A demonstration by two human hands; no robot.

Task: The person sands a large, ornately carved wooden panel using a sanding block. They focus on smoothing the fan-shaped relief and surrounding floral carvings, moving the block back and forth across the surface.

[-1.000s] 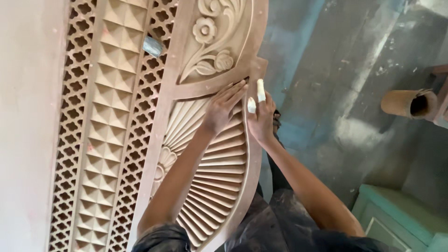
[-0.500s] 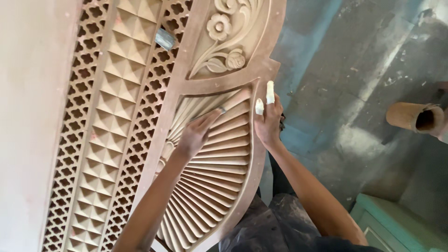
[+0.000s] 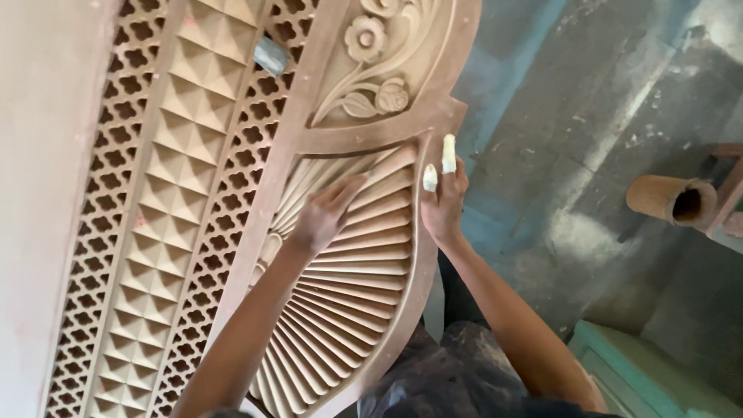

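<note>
A large carved wooden panel (image 3: 232, 155) is seen from above, filling the left and middle of the head view. Its fan-shaped section of radiating ribs (image 3: 348, 286) lies directly under both hands. The left hand (image 3: 321, 217) is laid flat on the upper ribs of the fan, palm down, with the fingers (image 3: 348, 190) held loosely together and stretched up along the ribs toward the top of the fan; nothing is seen pinched between them, and whether something lies under the palm cannot be told. The right hand (image 3: 443, 203) is set on the curved outer frame (image 3: 422, 279) at the fan's right edge, with its fingers pointing upward and slightly spread; two of its fingertips are wrapped in white tape (image 3: 448, 153), and these taped tips rest at the top corner of the fan, just beside the frame. Whether the right hand holds anything cannot be told. Above the hands, a relief of flowers and leaves (image 3: 368, 70) is carved into the panel. To the left, a band of raised pyramid shapes (image 3: 166, 209) is flanked by openwork lattice strips (image 3: 101, 232). A small grey object (image 3: 271, 56) lies on the lattice near the top. On the grey floor at the right, a brown cylindrical tube (image 3: 669, 200) lies on its side, well apart from the panel.
</note>
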